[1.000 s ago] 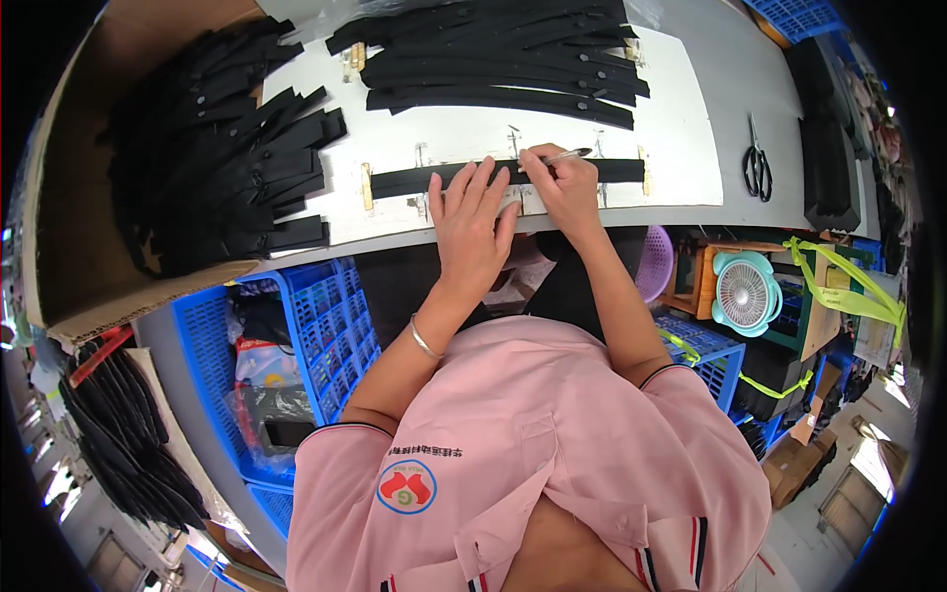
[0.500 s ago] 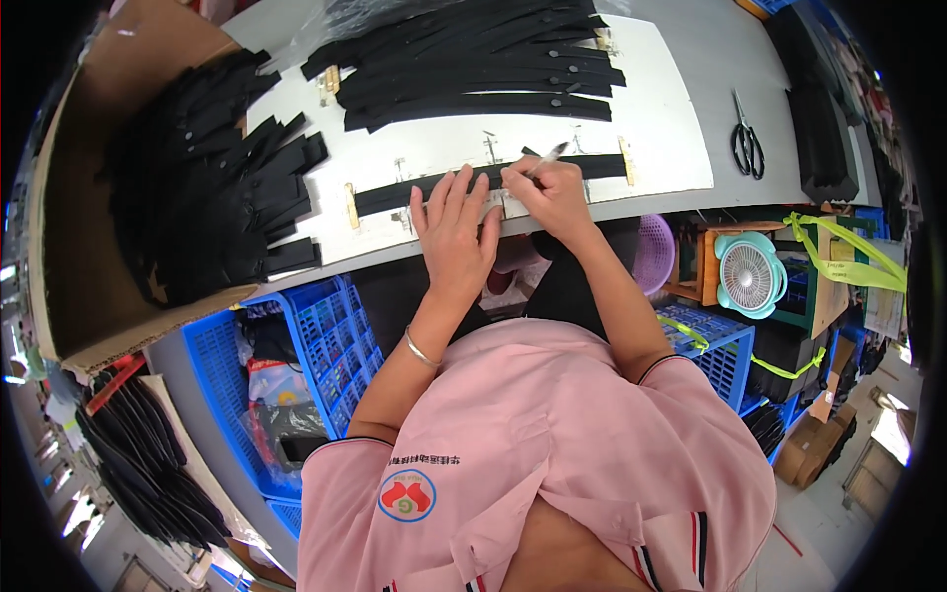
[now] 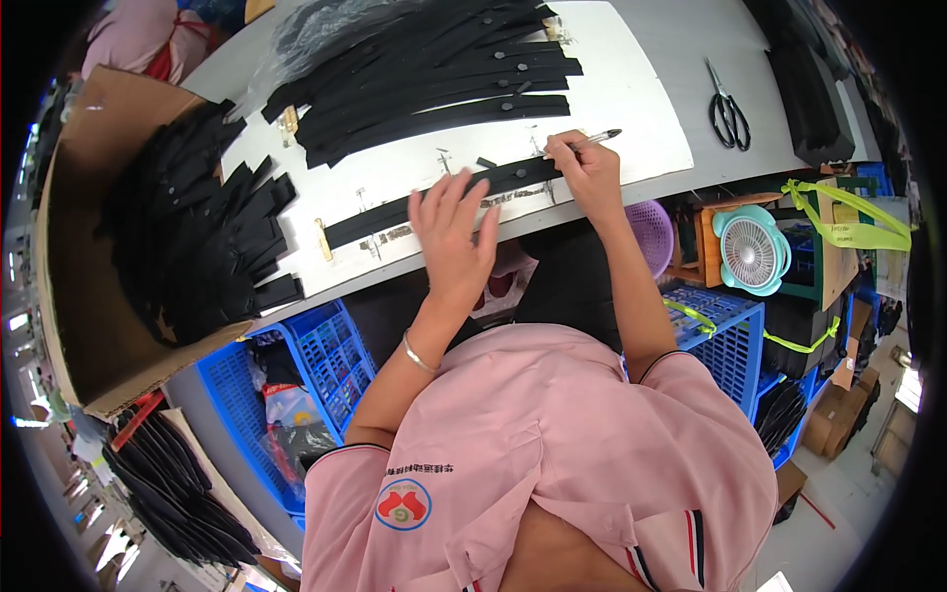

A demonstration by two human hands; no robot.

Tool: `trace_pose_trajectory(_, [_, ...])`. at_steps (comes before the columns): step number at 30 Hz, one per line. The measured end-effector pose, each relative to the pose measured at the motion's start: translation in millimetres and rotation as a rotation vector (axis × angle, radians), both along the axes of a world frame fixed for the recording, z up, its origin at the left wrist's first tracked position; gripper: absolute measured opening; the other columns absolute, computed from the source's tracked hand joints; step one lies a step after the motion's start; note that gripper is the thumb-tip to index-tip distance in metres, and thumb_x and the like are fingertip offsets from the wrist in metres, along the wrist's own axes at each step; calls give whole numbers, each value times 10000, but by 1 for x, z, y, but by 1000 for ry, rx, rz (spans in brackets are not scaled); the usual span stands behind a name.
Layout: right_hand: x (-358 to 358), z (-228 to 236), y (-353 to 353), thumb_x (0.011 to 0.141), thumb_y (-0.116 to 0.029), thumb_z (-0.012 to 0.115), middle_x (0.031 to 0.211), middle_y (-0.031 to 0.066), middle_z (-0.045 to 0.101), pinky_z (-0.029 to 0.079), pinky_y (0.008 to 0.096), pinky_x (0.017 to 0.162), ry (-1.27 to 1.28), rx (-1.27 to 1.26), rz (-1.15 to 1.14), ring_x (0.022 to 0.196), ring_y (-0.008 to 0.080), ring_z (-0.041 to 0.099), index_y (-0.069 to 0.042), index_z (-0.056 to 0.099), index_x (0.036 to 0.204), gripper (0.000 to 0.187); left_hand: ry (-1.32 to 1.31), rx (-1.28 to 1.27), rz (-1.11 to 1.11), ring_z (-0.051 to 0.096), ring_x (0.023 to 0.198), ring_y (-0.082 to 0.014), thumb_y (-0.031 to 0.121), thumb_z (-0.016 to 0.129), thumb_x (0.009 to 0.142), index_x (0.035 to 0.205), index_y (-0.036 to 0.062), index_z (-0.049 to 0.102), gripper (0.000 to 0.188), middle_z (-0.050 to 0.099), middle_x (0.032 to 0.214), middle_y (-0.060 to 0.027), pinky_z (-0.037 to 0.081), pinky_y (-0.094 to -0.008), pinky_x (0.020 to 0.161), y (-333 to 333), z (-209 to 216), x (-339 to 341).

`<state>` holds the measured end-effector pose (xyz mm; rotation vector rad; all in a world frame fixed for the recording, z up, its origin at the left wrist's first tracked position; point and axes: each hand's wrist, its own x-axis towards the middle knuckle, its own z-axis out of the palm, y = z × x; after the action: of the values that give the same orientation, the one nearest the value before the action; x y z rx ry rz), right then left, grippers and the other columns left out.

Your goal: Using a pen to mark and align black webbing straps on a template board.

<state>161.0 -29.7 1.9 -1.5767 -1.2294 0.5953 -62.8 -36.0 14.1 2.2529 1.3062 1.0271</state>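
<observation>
Open cardboard box (image 3: 74,286) at left of worktop (image 3: 651,59) holds a heap of black straps (image 3: 197,247). One black strap (image 3: 434,197) lies on a white sheet (image 3: 631,118) near the worktop's front edge, long axis left to right. Left hand (image 3: 452,232) lies flat on it, grip released. Right hand (image 3: 584,170) at its right end, grip grasping a pen (image 3: 597,138) pointing right. Blue crates (image 3: 326,355) sit below.

Grey worktable (image 3: 691,39) ran along the top, blue plastic crates (image 3: 326,355) stowed beneath it, small teal fan (image 3: 752,250) on a wooden shelf, cardboard boxes (image 3: 838,414) on pale floor at right, bright daylight low right
</observation>
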Motion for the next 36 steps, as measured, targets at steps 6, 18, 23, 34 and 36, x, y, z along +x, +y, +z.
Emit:
trace_pose_trajectory(6, [-1, -7, 5, 965, -233, 704, 715, 83, 711, 479, 298, 558, -61, 46, -4, 572, 155, 633, -18, 760, 916, 227, -103, 88, -114, 589, 1136, -295, 96, 740, 864, 1016, 50, 752, 160, 689, 1158, -73, 342, -532, 1131, 26, -3, 56])
trace_pose_trajectory(18, [-3, 2, 2, 941, -214, 718, 794, 81, 754, 499, 309, 565, -156, 48, 13, 599, 198, 679, -6, 751, 840, 234, -66, 125, -57, 605, 1057, -271, 81, 788, 821, 976, 68, 781, 156, 710, 1106, -39, 414, -411, 980, 26, -10, 65])
trace_pose_trajectory(23, [5, 5, -4, 927, -198, 720, 777, 84, 750, 506, 310, 569, -141, 46, 119, 602, 200, 689, 0, 745, 806, 233, -92, 132, -72, 583, 1064, -286, 81, 775, 813, 950, 40, 755, 145, 680, 1117, -71, 411, -448, 990, 25, -10, 65])
trace_pose_trajectory(34, [3, 5, -1, 904, -180, 712, 750, 94, 734, 524, 322, 600, -250, 81, 198, 637, 228, 701, -4, 743, 818, 199, -36, 90, -46, 548, 1217, -321, 132, 761, 852, 1097, 58, 747, 257, 651, 1269, -103, 351, -498, 1093, 21, -11, 55])
trace_pose_trajectory(36, [9, 2, -7, 926, -173, 699, 721, 91, 723, 519, 304, 611, -125, 9, 197, 651, 175, 696, 3, 746, 840, 201, 7, 98, -16, 523, 1303, -328, 157, 758, 871, 1183, 77, 741, 323, 634, 1354, -107, 309, -514, 1142, 13, -6, 47])
